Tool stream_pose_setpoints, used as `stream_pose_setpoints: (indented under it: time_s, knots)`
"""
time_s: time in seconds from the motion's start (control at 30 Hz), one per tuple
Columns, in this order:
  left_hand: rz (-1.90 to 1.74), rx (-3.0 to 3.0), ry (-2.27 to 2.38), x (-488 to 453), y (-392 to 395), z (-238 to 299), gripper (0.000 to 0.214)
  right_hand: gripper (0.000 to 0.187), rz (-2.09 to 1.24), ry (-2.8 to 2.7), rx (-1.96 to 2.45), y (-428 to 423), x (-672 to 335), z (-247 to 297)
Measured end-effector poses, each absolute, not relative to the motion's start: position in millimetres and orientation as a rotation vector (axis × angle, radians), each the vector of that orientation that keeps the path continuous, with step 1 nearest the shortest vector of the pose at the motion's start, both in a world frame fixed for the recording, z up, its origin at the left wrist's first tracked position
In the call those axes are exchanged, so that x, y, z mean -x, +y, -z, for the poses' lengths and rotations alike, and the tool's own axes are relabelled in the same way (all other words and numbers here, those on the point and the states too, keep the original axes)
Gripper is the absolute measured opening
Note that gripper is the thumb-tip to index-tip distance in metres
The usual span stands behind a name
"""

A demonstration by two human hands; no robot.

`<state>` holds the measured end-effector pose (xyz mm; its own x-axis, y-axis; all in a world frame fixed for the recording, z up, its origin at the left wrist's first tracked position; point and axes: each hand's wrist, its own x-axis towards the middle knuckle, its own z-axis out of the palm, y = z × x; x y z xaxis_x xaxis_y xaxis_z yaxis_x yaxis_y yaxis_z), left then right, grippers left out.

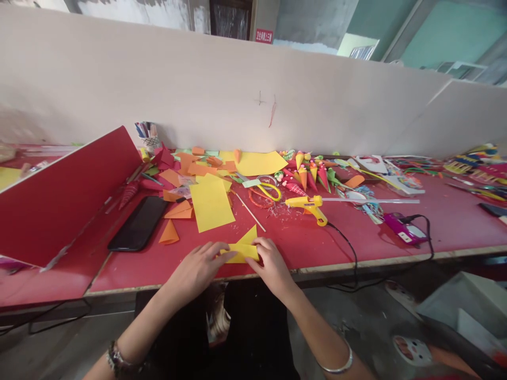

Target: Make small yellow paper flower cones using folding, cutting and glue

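Between my two hands, at the front edge of the red table, is a folded piece of yellow paper (241, 254). My left hand (206, 258) grips its left end, thumb and fingers closed on it. At the other end my right hand (270, 259) pinches it between thumb and fingers. A pointed yellow flap (249, 235) sticks up just behind the fold. Beyond it lies a larger yellow sheet (212, 203), with a thin stick (250, 212) to its right. A yellow hot glue gun (311, 207) with a long clear glue stick rests on its side farther right.
A black phone (138, 224) and an upright red board (75, 195) are on the left. Orange scraps (179, 210), yellow-handled scissors (270, 191) and several small paper cones (312, 173) crowd the back. A purple power socket (404, 229) with a cord sits right.
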<state>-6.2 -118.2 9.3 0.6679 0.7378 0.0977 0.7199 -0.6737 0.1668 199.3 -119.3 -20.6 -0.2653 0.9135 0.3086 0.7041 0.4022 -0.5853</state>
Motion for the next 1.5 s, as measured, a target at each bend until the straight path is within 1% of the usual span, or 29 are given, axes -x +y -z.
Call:
stream_pose_setpoints:
  time_s: [0.13,0.33,0.43,0.57,0.67,0.73,0.83,0.93,1.0,1.07,1.17,1.27,1.5]
  knots:
    - [-0.154,-2.849,1.089,-9,-127,-2,0.035,0.003,-0.439,-2.061,1.385,-120,-199,20]
    - [-0.194,-2.821,1.133,-4,-130,3,0.034,0.007,-0.438,-2.058,1.387,-119,-199,21]
    - [-0.222,-2.848,1.137,9,-128,2,0.032,0.003,-0.430,-2.060,1.386,-119,-199,21]
    - [-0.279,-2.883,1.178,30,-126,1,0.028,0.005,-0.396,-2.081,1.390,-118,-199,21]
    - [-0.289,-2.926,1.153,39,-125,-2,0.028,0.001,-0.358,-2.088,1.384,-119,-200,22]
    - [-0.292,-2.945,1.134,40,-125,-3,0.028,0.014,-0.276,-2.063,1.402,-123,-199,22]
    - [-0.287,-2.944,1.121,39,-126,-3,0.031,0.032,-0.018,-2.061,1.450,-133,-194,21]
    - [-0.278,-2.920,1.121,38,-128,-3,0.034,0.035,0.157,-2.236,1.373,-146,-181,21]
    - [-0.272,-2.900,1.139,38,-128,-3,0.033,0.032,0.141,-2.337,1.302,-153,-172,23]
    - [-0.268,-2.884,1.155,38,-129,-4,0.034,0.033,0.086,-2.368,1.287,-157,-167,26]
    - [-0.277,-2.871,1.169,37,-128,-5,0.035,0.035,0.007,-2.346,1.319,-158,-169,29]
    - [-0.296,-2.861,1.178,37,-128,-5,0.035,0.033,-0.048,-2.303,1.345,-156,-179,28]
    - [-0.305,-2.838,1.174,38,-127,-4,0.036,0.029,-0.040,-2.259,1.392,-156,-205,26]
